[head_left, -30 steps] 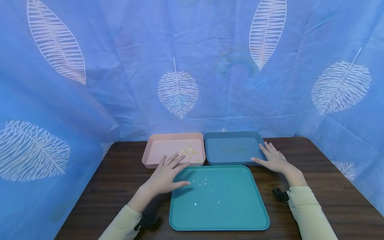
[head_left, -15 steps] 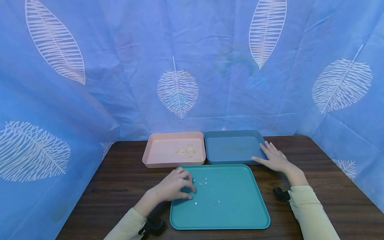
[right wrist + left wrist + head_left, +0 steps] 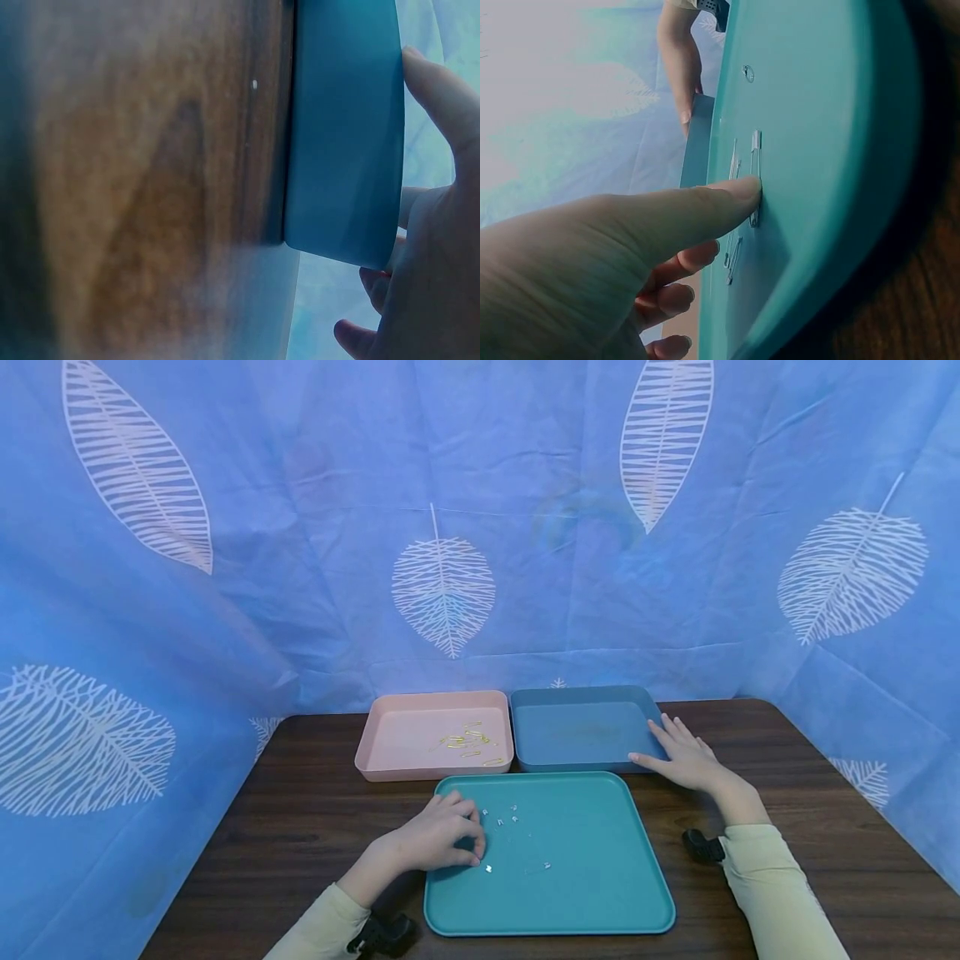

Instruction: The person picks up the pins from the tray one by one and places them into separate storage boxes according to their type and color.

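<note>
My left hand (image 3: 438, 835) is low over the left side of the teal tray (image 3: 570, 902), its thumb and index finger pinching at a silver safety pin (image 3: 756, 142). In the left wrist view the thumb (image 3: 731, 196) covers the pin's middle, and both ends show past it; the index fingertip is hidden. Several more silver safety pins (image 3: 500, 822) lie scattered on the tray. With fingers spread, my right hand (image 3: 686, 760) rests at the near right corner of the blue tray (image 3: 581, 727), its thumb (image 3: 431, 82) at the rim in the right wrist view.
Left of the blue tray stands a pink tray (image 3: 401, 735) with several gold safety pins (image 3: 472, 739) in it. All three trays sit on a dark wooden table (image 3: 300, 827). A blue curtain (image 3: 330, 568) with white leaves hangs behind and at the sides.
My left hand came back from over the pink tray's front edge to the teal tray, and its thumb and index finger closed together. The right hand stayed in place.
</note>
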Motion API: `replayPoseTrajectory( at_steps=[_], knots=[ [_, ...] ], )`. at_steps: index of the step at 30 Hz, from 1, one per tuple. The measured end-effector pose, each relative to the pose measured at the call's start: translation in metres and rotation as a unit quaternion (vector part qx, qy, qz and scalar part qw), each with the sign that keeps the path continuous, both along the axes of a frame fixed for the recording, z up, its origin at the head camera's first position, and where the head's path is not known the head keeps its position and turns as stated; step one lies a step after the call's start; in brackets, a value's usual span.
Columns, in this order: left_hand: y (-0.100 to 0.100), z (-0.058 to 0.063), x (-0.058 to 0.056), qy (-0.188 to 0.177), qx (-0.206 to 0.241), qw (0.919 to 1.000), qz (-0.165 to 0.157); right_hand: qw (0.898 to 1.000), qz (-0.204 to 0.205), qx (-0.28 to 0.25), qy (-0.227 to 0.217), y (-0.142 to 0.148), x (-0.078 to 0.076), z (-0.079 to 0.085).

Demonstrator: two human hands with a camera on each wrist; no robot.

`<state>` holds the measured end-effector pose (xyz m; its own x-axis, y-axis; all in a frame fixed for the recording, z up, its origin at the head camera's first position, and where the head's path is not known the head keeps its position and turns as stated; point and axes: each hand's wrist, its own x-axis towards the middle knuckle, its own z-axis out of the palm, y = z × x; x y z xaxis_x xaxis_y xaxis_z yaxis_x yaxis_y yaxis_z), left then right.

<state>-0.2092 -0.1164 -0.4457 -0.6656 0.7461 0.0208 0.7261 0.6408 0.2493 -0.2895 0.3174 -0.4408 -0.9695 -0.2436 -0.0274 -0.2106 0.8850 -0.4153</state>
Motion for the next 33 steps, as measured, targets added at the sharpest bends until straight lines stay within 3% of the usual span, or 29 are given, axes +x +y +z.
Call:
replayPoseTrajectory(
  at_steps=[9,23,33],
  knots=[
    [0.002,-0.001,-0.003,-0.044,0.001,0.999,0.003,1.0,-0.003,0.003,0.0,0.0,-0.001,0.0],
    [0.012,0.011,-0.021,0.01,0.02,0.9997,0.001,1.0,-0.013,0.001,-0.003,0.001,-0.001,-0.002],
    [0.028,0.024,-0.039,0.011,0.058,0.9983,0.006,1.0,-0.012,0.003,-0.002,0.0,-0.003,-0.004]
  ],
)
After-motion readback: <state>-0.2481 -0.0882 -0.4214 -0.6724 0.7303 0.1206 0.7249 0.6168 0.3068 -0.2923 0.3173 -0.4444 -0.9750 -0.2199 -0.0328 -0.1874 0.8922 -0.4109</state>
